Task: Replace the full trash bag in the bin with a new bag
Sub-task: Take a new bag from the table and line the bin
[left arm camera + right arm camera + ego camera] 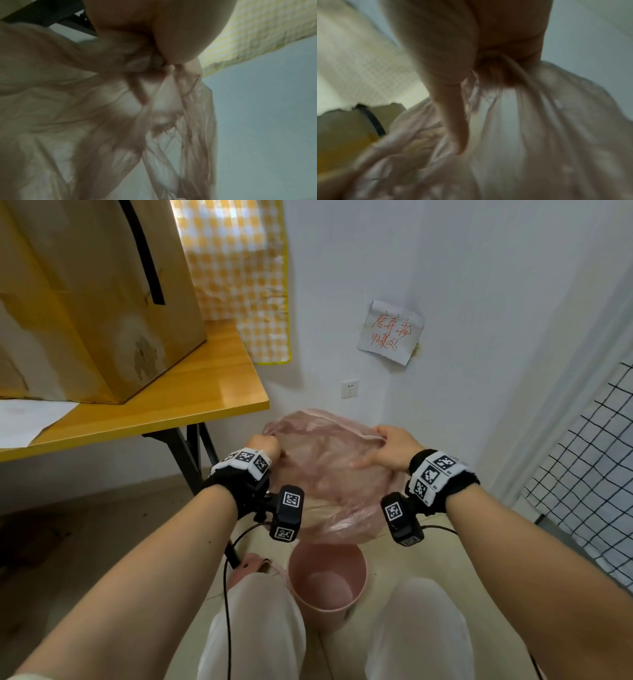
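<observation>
- You hold a thin pink bag (329, 474) in mid-air, spread between your two hands, above and a little beyond the pink bin (327, 583) that stands on the floor between your knees.
- Your left hand (263, 445) pinches a bunched fold of the bag's rim at its left side; the left wrist view shows the film gathered tight under your fingers (171, 40).
- Your right hand (394, 448) grips the rim at the right side, plastic caught between thumb and fingers, with one finger (452, 115) stretched down along the film.
- The hands are well apart, each clamped on its own side of the bag, and the mouth between them looks partly pulled open.
- The bin appears bare inside, with no liner over its rim, so the step in hand is most likely opening the new bag before fitting it; the full bag is not in view.
- A pink ring-shaped piece (255, 565) lies just beside the bin on its left; what it is cannot be told.
- The next move calls for lowering the bag's bottom into the bin, keeping the mouth wide, then folding the rim out over the bin's edge all round.
- The film is light and clingy; expect it to collapse if either grip slackens.
- The table (191, 402) stands to your left, its near right corner close to the bag.
</observation>
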